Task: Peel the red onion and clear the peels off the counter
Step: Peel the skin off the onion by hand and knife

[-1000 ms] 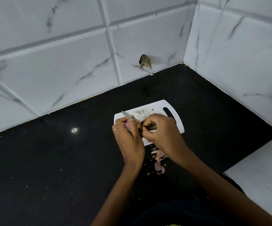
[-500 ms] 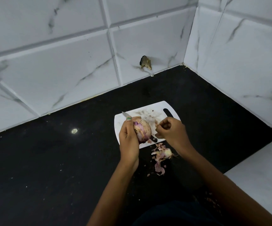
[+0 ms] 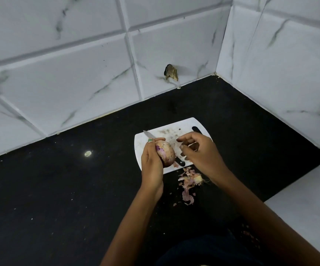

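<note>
A black counter point(image 3: 59, 189) meets white marble-look wall tiles point(image 3: 78, 83) in a corner, and the camera looks down on it from above.

The left hand point(image 3: 152, 166) holds the onion point(image 3: 166, 153) above the near part of a white cutting board point(image 3: 176, 127). Its fingers are curled around the left side of the onion and the thumb, with a green painted nail, lies on the top. The onion is partly peeled: most of the surface is pale and brownish, with a purple patch on the left, next to the fingers.

The right hand point(image 3: 199, 152) is just beside the onion, on its right, and does not touch it. Its fingers are loosely bent and spread, and I cannot tell if they hold a small piece of peel.

A knife point(image 3: 149, 134) lies on the board behind the onion. Its blade tip shows at the upper left of the left hand and its black handle comes out under the onion, near the front edge of the board. The board has some stains and small bits on it, and a handle slot at its far right end.

On the counter just in front of the board lies a heap of peels point(image 3: 188, 181), pink and pale, together with a cut root end. Some small crumbs are scattered over the counter. On the back wall, a tile has a broken hole point(image 3: 171, 72).
</note>
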`<state>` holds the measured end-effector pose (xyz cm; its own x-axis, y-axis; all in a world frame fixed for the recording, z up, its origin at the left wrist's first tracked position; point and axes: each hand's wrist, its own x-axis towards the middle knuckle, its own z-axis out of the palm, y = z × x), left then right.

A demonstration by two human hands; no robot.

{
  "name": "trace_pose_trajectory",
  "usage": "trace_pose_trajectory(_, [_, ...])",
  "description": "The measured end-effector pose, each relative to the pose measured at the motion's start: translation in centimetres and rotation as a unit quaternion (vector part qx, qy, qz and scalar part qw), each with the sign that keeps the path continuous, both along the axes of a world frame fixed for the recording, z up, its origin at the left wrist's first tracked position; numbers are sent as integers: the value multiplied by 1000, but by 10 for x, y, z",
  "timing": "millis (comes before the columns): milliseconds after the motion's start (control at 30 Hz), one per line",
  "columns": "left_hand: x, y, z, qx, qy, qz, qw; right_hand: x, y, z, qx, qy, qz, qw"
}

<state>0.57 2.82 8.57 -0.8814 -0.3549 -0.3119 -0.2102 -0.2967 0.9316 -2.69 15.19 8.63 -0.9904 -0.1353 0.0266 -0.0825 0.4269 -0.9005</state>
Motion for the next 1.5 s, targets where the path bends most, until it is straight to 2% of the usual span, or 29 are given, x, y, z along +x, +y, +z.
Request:
trace_pose_trajectory(133, [1,2,1,-51,20,3,998,6,-6,21,-50,-40,44,997])
trace_pose_trajectory(300, [4,3,8,-76,55,1,996,10,-11,25,-37,-38,50,997])
trace_pose_trajectory(633, [6,1,9,-57,67,-23,996,9,-11,26,-19,-25,39,999])
trace_pose_trajectory(800, [5,2,8,-62,72,-28,995,8,-8,22,-47,-33,15,998])
trace_pose_trajectory(933, [2,-1,1,-103,78,-1,992,12,-11,25,-45,-36,56,997])
trace_pose_trajectory(1067, [2,-2,-2,-149,111,-6,983,12,-13,25,-33,-31,43,998])
trace_pose_trajectory(1300, [3,-5,-4,-102,88,-30,990,8,-9,24,-33,-21,43,998])
trace_pose_trajectory(1500, [3,-2,-7,-130,88,12,987,9,-6,22,-89,-59,52,993])
